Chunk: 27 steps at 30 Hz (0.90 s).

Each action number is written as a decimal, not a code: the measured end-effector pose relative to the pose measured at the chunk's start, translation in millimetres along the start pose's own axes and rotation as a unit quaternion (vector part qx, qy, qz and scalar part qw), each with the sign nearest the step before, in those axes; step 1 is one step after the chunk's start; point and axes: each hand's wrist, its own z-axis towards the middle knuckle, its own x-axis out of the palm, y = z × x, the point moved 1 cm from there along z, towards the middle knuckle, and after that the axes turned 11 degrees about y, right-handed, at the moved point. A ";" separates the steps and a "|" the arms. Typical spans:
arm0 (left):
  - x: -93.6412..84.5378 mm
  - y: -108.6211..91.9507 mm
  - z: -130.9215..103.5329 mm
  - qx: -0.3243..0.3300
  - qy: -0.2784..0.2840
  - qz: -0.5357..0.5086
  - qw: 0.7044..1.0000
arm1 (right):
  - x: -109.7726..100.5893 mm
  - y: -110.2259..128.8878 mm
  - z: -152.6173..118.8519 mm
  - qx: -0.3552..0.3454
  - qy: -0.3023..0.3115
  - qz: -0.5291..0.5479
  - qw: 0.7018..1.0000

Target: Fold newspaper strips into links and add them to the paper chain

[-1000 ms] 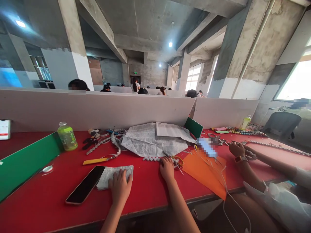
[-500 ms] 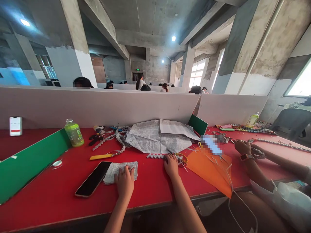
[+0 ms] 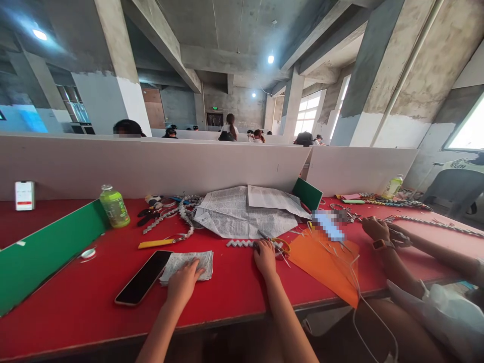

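My left hand (image 3: 184, 280) lies on a stack of small printed paper pieces (image 3: 191, 263), its fingers stretched over the top sheet. A black-screened phone (image 3: 143, 279) is just left of the stack. Farther right, my right hand (image 3: 265, 257) rests palm down on the table, fingers over the right part of a zigzag folded-paper strip (image 3: 238, 243). Scissors with yellow handles (image 3: 286, 246) lie by those fingers, the blades pointing up and left. What is under the fingertips is partly hidden. Large printed sheets (image 3: 242, 212) spread out behind this hand.
A green-tea bottle (image 3: 115, 207) stands by the green divider (image 3: 56, 252). Folded-paper chains (image 3: 185, 217) and a yellow cutter (image 3: 156, 243) lie at back left. On the right are an orange sheet (image 3: 328, 264), a white cable (image 3: 355, 277) and a co-worker's hands (image 3: 378, 232).
My left hand has shifted left and slightly down across the paper stack, with the forearm swinging left. My right hand stays nearly in place. A person in the background has moved right.
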 end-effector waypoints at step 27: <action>-17.8 56.0 -4.8 0.084 0.074 -0.266 0.957 | -2.3 1.2 0.6 0.009 0.012 -0.005 1.000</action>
